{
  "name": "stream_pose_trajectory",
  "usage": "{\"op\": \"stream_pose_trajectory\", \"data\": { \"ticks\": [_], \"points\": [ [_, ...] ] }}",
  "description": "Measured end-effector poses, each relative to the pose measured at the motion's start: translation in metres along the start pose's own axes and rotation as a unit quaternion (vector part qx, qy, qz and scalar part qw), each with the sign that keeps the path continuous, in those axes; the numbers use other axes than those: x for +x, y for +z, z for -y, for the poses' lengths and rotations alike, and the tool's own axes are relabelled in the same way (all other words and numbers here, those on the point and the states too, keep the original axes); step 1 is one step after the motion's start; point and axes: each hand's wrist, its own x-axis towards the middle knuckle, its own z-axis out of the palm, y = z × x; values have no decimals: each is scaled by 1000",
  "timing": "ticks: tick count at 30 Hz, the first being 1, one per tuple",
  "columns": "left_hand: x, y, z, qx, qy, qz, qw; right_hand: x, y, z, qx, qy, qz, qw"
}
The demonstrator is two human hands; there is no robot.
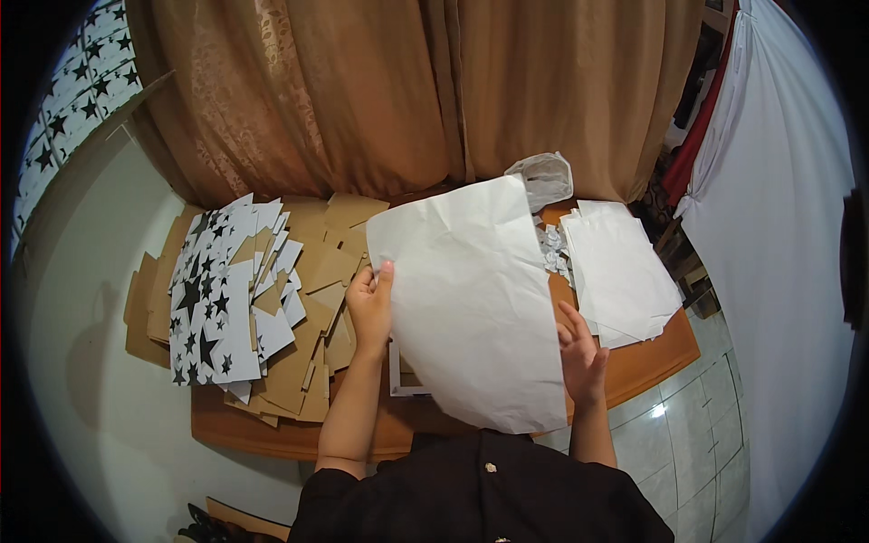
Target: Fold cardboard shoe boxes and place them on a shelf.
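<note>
A large, slightly creased white sheet of paper is held up over the middle of the table. My left hand grips its left edge, thumb on the front and fingers behind. Beside the right edge is my right hand, its fingers apart and partly bent; whether they touch the paper is hard to see. Beneath the sheet, mostly hidden, the corner of a white-edged frame or box shows.
Flat brown cardboard pieces and star-patterned white pieces are heaped at the left of the wooden table. White sheets are stacked at the right, near small white scraps and a clear plastic bag. Brown curtains hang behind.
</note>
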Motion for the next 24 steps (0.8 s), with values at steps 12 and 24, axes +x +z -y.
{"op": "stream_pose_trajectory", "data": {
  "ticks": [12,24],
  "points": [
    [-7,1,77,467,294,-17,834,-19,-14,-92,-370,185,-78,907],
    [-64,-4,148,460,176,648,581,7,-40,-91,-590,83,-128,793]
  ]
}}
